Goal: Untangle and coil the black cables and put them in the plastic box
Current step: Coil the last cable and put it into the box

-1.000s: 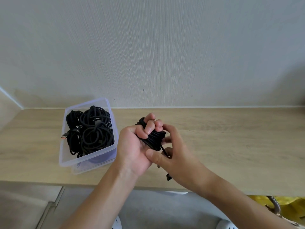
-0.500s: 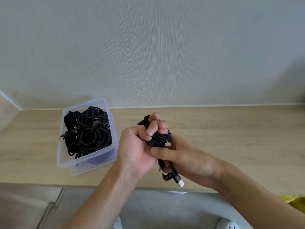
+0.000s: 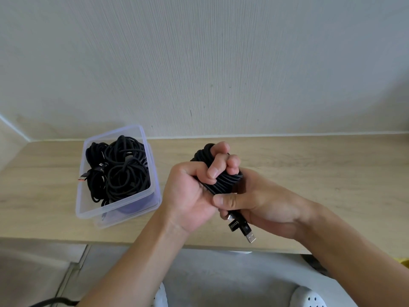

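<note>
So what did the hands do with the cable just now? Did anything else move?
The right hand swung from the side of the coiled cable to underneath it, its thumb now across the front. It brought the loose end round, so the USB plug now pokes out below. The left hand kept its grip on the coil. The plastic box of cables stayed put.

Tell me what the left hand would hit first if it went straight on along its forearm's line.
Probably the wall behind the table; the left hand, gripping the cable coil, points right of the plastic box. Depth unclear.
</note>
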{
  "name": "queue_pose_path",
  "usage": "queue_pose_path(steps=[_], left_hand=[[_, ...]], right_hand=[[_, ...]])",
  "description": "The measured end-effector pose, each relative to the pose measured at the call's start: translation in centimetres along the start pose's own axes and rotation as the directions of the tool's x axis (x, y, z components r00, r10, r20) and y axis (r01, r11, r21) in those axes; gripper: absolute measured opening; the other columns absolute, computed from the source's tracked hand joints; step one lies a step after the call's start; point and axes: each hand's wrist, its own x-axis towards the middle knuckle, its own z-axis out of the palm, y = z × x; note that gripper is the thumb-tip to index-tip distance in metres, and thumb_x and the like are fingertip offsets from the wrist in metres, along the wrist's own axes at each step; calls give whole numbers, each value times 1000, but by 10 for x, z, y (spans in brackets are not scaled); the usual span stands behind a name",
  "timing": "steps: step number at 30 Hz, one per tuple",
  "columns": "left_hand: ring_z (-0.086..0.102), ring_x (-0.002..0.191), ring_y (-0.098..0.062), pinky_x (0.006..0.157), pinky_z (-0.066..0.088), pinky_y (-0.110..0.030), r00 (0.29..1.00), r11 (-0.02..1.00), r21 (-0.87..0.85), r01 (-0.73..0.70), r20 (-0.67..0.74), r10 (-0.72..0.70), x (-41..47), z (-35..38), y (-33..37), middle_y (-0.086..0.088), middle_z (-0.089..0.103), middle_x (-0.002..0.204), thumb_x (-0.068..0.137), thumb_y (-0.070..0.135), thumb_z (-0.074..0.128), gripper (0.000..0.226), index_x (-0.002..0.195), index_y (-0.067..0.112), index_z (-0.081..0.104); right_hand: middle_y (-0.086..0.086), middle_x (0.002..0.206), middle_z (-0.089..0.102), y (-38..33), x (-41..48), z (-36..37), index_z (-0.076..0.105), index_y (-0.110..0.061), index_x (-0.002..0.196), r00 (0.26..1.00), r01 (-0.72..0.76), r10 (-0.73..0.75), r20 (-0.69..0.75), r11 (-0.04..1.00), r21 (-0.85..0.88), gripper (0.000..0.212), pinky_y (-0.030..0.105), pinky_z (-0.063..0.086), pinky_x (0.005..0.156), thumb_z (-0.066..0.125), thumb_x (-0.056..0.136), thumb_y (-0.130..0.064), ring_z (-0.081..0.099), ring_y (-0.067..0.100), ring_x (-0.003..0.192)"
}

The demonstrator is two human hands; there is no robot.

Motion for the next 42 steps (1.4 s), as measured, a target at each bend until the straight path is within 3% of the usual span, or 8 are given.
queue_pose_path(steps=[3, 9, 15, 18, 22, 28, 37, 42], left_hand=[[58, 70, -17, 73, 55, -25, 998, 1000, 22, -20, 57, 19, 1, 2, -2, -2, 36, 66, 51, -7, 31, 48, 74, 7, 71], [63, 84, -15, 85, 53, -24, 975, 998, 52, -33, 222, 21, 4, -3, -5, 3, 48, 62, 51, -11, 38, 53, 84, 9, 74], [62, 89, -11, 89, 51, -25, 948, 992, 128, -11, 317, -30, 4, -11, -9, 6, 51, 68, 50, -12, 45, 63, 98, 13, 77], [63, 88, -12, 85, 52, -22, 951, 994, 105, -5, 308, -28, 4, -11, -13, 4, 51, 67, 54, -17, 40, 65, 98, 11, 78], [63, 90, -12, 86, 52, -24, 942, 998, 68, 12, 335, -34, 5, -12, -17, 5, 52, 67, 52, -13, 44, 64, 102, 11, 77], [63, 93, -11, 87, 52, -24, 922, 999, 43, 2, 388, -19, 6, -16, -19, 6, 56, 68, 55, -14, 49, 61, 104, 11, 76], [60, 102, -10, 99, 46, -24, 924, 985, 153, -78, 382, 14, 6, -17, -20, 7, 57, 72, 70, -15, 48, 57, 110, 16, 74], [62, 106, -9, 97, 46, -22, 944, 966, 234, -109, 329, 27, -3, -16, -23, 7, 58, 72, 78, -17, 41, 56, 98, 22, 77]], right_hand=[[-4, 82, 55, -3, -1, -5, 67, -27, 90, 999, 14, -15, -31, 1000, -8, 38, 27, 37, 65, 66, 84, 11, 49, 7, 69], [-5, 83, 59, -7, -5, -11, 69, -25, 92, 995, 36, -43, -94, 997, -75, 32, 29, 38, 67, 72, 75, 1, 52, 8, 74], [3, 97, 65, -15, -14, -13, 71, -22, 96, 993, 106, -111, -32, 983, -148, 36, 36, 50, 91, 66, 81, 10, 62, 21, 102], [-6, 89, 66, -17, -17, -15, 66, -11, 99, 992, 93, -108, -70, 979, -183, 32, 19, 52, 71, 63, 83, 17, 65, 10, 91], [0, 91, 61, -14, -18, -19, 60, -3, 108, 987, 71, -106, -118, 960, -270, 30, 27, 53, 78, 68, 83, 11, 62, 15, 93], [-7, 81, 58, -17, -20, -18, 55, -1, 107, 983, 41, -96, -159, 946, -320, 34, 14, 46, 60, 70, 80, 12, 58, 2, 72], [-1, 90, 60, -19, -22, -21, 53, -3, 119, 980, 14, -81, -184, 940, -340, 46, 23, 51, 75, 73, 79, 9, 63, 13, 88], [6, 98, 59, -16, -23, -17, 52, -6, 125, 979, -5, -66, -192, 938, -346, 53, 32, 55, 84, 74, 78, 8, 63, 17, 96]])
